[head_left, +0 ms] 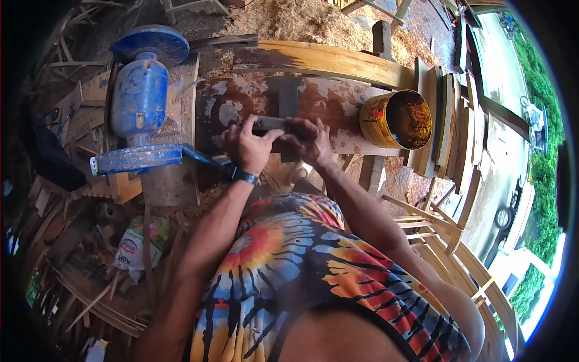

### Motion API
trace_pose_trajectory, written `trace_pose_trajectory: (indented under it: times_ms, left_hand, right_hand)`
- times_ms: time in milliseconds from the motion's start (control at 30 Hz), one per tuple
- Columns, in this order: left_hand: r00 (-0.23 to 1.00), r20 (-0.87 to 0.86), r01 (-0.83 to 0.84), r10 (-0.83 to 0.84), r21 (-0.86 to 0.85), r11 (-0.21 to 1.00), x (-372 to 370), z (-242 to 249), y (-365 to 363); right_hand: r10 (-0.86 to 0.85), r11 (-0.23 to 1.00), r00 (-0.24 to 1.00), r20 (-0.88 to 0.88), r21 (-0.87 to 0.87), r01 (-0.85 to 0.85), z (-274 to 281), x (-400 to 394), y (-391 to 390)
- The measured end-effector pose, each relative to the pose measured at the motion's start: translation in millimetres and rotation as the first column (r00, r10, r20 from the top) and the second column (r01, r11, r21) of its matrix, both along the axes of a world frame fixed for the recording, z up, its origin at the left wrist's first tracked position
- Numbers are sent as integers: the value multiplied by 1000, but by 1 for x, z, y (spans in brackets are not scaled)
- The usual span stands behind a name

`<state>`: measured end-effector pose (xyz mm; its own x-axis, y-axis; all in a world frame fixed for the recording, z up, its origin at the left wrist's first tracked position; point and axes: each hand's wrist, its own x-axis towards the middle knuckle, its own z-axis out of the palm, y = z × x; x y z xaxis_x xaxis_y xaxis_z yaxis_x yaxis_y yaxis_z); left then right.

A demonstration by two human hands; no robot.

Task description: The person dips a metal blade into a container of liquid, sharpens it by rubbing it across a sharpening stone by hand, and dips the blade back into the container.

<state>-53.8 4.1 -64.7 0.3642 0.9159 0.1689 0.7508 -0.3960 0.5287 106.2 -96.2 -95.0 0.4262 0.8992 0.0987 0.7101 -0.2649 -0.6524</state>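
Note:
In the head view, my left hand [248,145] and my right hand [309,142] are close together over the worn reddish-brown bench top. Between them they hold a small flat grey piece [269,123], with the fingers and thumbs of both hands closed on it. Its exact shape is partly covered by my fingers. A darker grey flat block [288,99] lies on the bench [338,99] just beyond my hands. To the right of my hands stands a yellow bucket [375,119], stained brown inside.
A blue grinder-like machine [140,96] with round guards stands at the left. A long wooden plank [325,58] runs along the bench's far side. Stacked boards [443,120] stand right of the bucket. A white-and-green bag [142,244] lies lower left. Wood shavings [289,21] cover the ground beyond.

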Motion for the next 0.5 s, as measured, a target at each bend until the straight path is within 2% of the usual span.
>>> trace_pose_trajectory:
  times_ms: [67, 100, 133, 200, 233, 267, 300, 367, 400, 500]
  left_hand:
    - [998, 56, -16, 11, 94, 995, 14, -12, 26]
    - [1000, 23, -13, 10, 119, 993, 23, -17, 42]
    - [998, -31, -54, 56, 72, 996, 31, -10, 55]
    - [998, -19, -65, 67, 97, 993, 32, -10, 54]
    - [999, 27, -49, 46, 135, 990, 27, -15, 45]
    - [997, 71, -36, 24, 176, 984, 14, -20, 29]
    - [998, -51, -20, 20, -4, 1000, 3, -5, 10]
    - [1000, 11, -5, 6, -13, 1000, -8, -8, -9]
    - [1000, 16, 10, -9, -34, 999, -7, -2, -9]
    - [997, 64, 28, -34, 89, 996, 21, -16, 41]
  right_hand:
    - [24, 992, 998, 63, 121, -31, -9, 17, 25]
    - [28, 992, 999, 21, 126, -30, -6, 26, 44]
    - [12, 995, 998, -60, 96, -6, -5, 29, 50]
    - [-28, 998, 977, -209, 42, 37, 1, 33, 57]
    - [-33, 999, 997, -73, -20, 32, -3, 30, 49]
    - [-10, 1000, 999, -53, -13, 9, -7, 21, 31]
    - [11, 1000, 999, -34, -9, -11, -7, 8, 5]
    - [19, 1000, 999, -33, 2, -19, -3, 1, -7]
    - [7, 1000, 999, -52, 9, -7, 5, -1, -6]
    - [4, 999, 1000, -17, 39, -4, -1, 22, 38]
